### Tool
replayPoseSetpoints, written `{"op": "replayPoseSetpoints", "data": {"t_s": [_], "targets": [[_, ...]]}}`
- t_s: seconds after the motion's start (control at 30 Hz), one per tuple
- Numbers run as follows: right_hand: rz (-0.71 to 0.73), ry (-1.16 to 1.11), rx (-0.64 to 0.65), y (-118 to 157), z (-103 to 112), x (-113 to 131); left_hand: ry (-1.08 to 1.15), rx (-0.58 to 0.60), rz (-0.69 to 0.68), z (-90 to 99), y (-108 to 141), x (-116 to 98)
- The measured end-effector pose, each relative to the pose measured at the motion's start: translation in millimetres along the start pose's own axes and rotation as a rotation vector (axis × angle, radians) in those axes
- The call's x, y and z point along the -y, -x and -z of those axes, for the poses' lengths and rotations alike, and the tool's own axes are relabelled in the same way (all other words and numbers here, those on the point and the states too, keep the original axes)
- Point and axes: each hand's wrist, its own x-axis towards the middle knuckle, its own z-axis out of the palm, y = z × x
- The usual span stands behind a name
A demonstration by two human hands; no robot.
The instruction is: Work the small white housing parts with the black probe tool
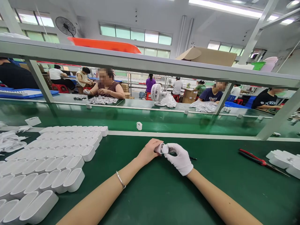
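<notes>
My bare left hand [148, 152], with a bangle on the wrist, is closed around a white plastic housing [158, 148] at the middle of the green bench. My right hand [180, 158], in a white glove, pinches a small white rounded piece [165, 148] against the housing's open end. Whether that piece sits inside the housing or only touches it, I cannot tell. A thin dark tool [193, 158] shows partly behind my right hand; its kind is hidden. To the left stand rows of white oval open housings [76, 179].
Red-handled long-nose pliers [262, 161] lie at right beside a cluster of white parts [282, 159]. One white unit [139, 126] stands on the green conveyor belt [117, 120] beyond the bench's pale edge strip. An overhead shelf [150, 64] crosses above. Co-workers sit across the line.
</notes>
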Motion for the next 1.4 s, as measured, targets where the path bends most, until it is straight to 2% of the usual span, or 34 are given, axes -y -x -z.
{"op": "replayPoseSetpoints", "data": {"t_s": [0.07,0.13,0.27,0.33,0.47,0.67,0.8,0.9,0.97,1.03,1.1,1.13,1.3,1.4], "targets": [[0.163,0.091,0.027,0,2,3,-0.026,-0.015,-0.037,0.1,1,-3],[0.246,0.160,0.053,0,2,5,-0.049,-0.030,-0.063,-0.5,2,-5],[0.255,0.309,0.123,0,0,8,-0.088,-0.052,-0.097,-1.7,2,-7],[0.268,0.362,0.106,0,-2,10,-0.100,-0.061,-0.107,-1.8,2,-8],[0.313,0.382,0.038,0,-1,12,-0.112,-0.083,-0.116,-1.4,1,-9],[0.304,0.388,0.094,0,-1,13,-0.077,-0.054,-0.143,-2.4,2,-8],[0.165,0.265,0.072,2,-2,16,-0.014,-0.073,-0.131,-3.9,2,-8],[-0.107,-0.124,0.037,2,-2,15,0.052,-0.099,-0.097,-4.8,2,-10],[-0.290,-0.411,0.097,0,-2,12,0.110,-0.082,-0.091,-5.7,1,-13],[-0.388,-0.551,0.204,-2,-2,9,0.178,-0.042,-0.094,-6.8,1,-17],[-0.412,-0.564,0.243,-4,-3,8,0.249,-0.004,-0.079,-8.3,1,-19],[-0.416,-0.556,0.223,-4,-4,8,0.287,0.008,-0.057,-9.2,1,-19],[-0.444,-0.557,0.021,-3,-11,7,0.539,0.075,0.165,-14.5,0,-11],[-0.439,-0.421,0.055,-5,-6,6,0.712,0.181,0.273,-14.5,-1,-7]]}}
